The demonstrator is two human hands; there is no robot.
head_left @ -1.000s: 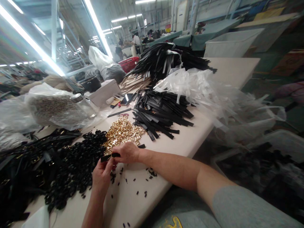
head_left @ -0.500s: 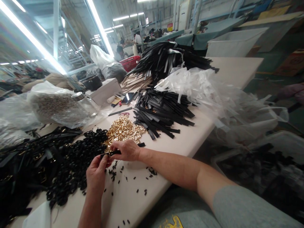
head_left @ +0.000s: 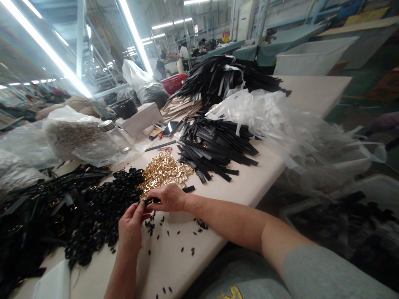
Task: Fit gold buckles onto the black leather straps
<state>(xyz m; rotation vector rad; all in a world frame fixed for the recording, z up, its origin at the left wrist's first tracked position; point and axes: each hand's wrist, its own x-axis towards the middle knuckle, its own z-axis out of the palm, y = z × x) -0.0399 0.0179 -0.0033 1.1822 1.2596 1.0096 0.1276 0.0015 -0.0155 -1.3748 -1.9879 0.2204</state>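
Observation:
A short black strap (head_left: 151, 201) is pinched between both hands just in front of the buckle pile. My left hand (head_left: 131, 222) is closed on its left end, thumb on top. My right hand (head_left: 170, 197) grips the other end, with its fingers curled over most of it. Fingers hide whether a buckle sits on the strap. Gold buckles (head_left: 165, 168) lie heaped right behind the hands. Left of them spreads a mound of small black loops (head_left: 102, 207). Small black bits (head_left: 151, 226) are scattered on the pale table (head_left: 162, 261) below the hands.
Loose black straps (head_left: 215, 145) are piled behind the buckles, with a larger bundle (head_left: 227, 79) beyond. Translucent plastic strips (head_left: 274, 112) hang over the table's right edge. Finished-looking buckled straps (head_left: 31, 211) cover the left side. A glass jar (head_left: 116, 135) and a phone (head_left: 170, 128) stand farther back.
Both hands have drawn closer together on the strap, the left moving toward the right, and less of the strap shows. The whole view has shifted slightly.

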